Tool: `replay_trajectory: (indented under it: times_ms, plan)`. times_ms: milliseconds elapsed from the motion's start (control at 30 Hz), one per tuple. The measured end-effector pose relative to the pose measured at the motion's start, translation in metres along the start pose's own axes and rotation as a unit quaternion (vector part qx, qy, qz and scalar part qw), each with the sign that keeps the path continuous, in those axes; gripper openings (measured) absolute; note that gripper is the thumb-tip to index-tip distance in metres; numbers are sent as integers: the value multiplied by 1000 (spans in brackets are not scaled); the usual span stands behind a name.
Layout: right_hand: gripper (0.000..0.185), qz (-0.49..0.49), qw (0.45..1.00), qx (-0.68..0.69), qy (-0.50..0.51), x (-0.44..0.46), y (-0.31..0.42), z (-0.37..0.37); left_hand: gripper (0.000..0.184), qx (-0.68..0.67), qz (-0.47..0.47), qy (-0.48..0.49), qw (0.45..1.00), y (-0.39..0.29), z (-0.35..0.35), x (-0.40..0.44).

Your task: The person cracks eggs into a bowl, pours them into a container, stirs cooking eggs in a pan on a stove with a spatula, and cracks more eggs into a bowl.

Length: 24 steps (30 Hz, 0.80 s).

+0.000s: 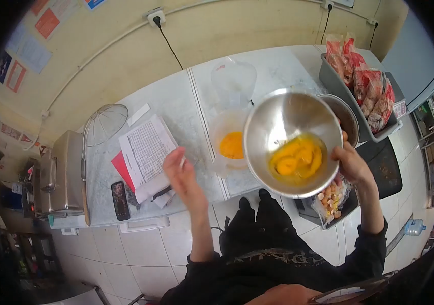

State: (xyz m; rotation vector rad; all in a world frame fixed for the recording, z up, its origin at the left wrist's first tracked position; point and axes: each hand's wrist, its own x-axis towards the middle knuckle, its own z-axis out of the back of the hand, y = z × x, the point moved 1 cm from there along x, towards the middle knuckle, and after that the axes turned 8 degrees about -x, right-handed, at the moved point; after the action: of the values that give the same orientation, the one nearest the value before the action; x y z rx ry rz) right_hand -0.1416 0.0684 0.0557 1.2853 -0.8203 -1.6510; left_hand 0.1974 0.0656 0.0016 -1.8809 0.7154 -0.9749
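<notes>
My right hand [353,162] grips the rim of a steel mixing bowl [268,112], thumb on the inside edge. The bowl is raised above the table and tilted toward me. Several raw egg yolks [298,158] in clear egg white lie in its lower part. Left of the bowl, a translucent plastic container [218,129] stands on the table with orange-yellow egg inside; the bowl hides its right side. My left hand [180,175] is raised beside the printed sheets [148,147], fingers apart and holding nothing.
A steel pot [346,114] stands behind the bowl, near a grey crate [380,133] of bagged meat. Eggshells [333,198] fill a bin below the table edge. A phone [120,201], wire strainer [106,124] and clear plastic bag [234,79] rest on the table.
</notes>
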Motion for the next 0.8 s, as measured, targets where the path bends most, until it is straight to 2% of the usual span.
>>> replay_trajectory:
  times_ms: [33,100,167,333,400,433,567,700,800]
  plan:
    - [34,4,1000,0,-1,5,17,-7,33,16,2,40,999,3,-8,2]
    - [31,72,995,18,66,15,47,-22,34,-3,12,40,999,8,-17,6]
    - [32,110,991,6,78,33,63,-39,34,-21,20,40,999,12,-20,9]
    - [39,232,968,-66,74,78,74,-79,33,-58,62,-49,995,23,-5,13]
    - [49,290,952,-100,6,84,72,-96,33,-37,65,-63,995,25,11,14]
    - [60,297,945,-137,-10,81,74,-100,33,-13,74,-76,994,25,19,14]
    - [68,373,913,-158,-55,79,58,-112,33,-39,123,-154,980,17,44,8]
    - [70,425,886,-163,-94,87,27,-117,31,-37,144,-208,967,14,55,6]
    - [56,447,870,-97,-185,99,3,-124,30,-43,140,-222,964,10,49,4]
